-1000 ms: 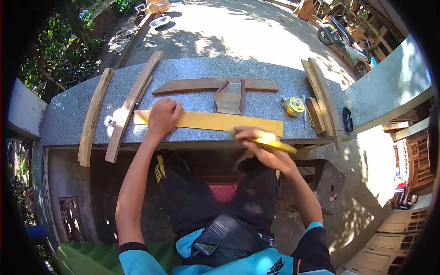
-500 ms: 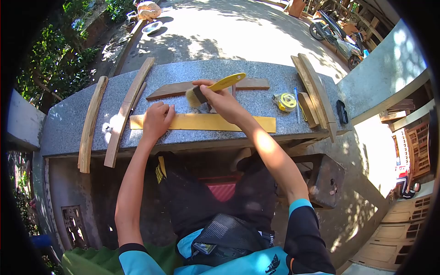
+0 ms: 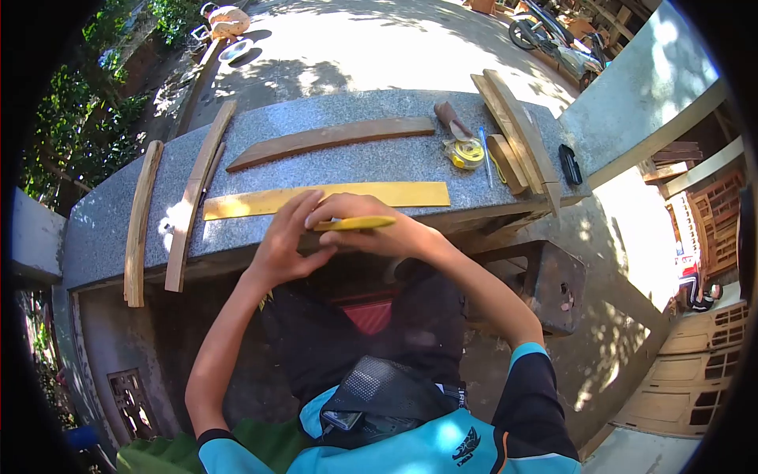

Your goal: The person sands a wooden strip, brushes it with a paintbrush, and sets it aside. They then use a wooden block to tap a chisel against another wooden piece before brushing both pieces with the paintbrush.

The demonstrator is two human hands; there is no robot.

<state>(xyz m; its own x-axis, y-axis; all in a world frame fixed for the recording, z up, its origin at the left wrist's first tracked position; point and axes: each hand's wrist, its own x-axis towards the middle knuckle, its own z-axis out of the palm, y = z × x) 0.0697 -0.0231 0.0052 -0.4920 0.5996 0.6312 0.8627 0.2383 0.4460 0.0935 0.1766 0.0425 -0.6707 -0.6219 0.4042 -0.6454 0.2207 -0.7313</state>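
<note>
My right hand (image 3: 371, 227) grips a paintbrush by its yellow handle (image 3: 359, 224), now seen nearly edge-on, with the bristles hidden by the hands. Right beside it, my left hand (image 3: 283, 246) has its fingers stretched out and its thumb apart, fingertips meeting the right hand's fingers at the brush's front end. Both hands are over the near edge of the stone tabletop (image 3: 316, 175). Just beyond them lies a flat yellow strip (image 3: 395, 194), lengthwise along the table. Behind that is a slightly curved brown wooden piece (image 3: 332, 139).
Two long wooden pieces (image 3: 142, 229) (image 3: 199, 197) lie at the left, overhanging the front edge. At the right are a brown object (image 3: 452, 120), a tape measure (image 3: 464, 154), a blue pen (image 3: 485, 152), more wood (image 3: 521, 130) and a black case (image 3: 569, 164). A stool (image 3: 553, 288) stands below.
Both hands have come together nearer my body, bringing the paintbrush off the strip. The brown object now lies beside the tape measure instead of near mid-table. The view has shifted slightly.
</note>
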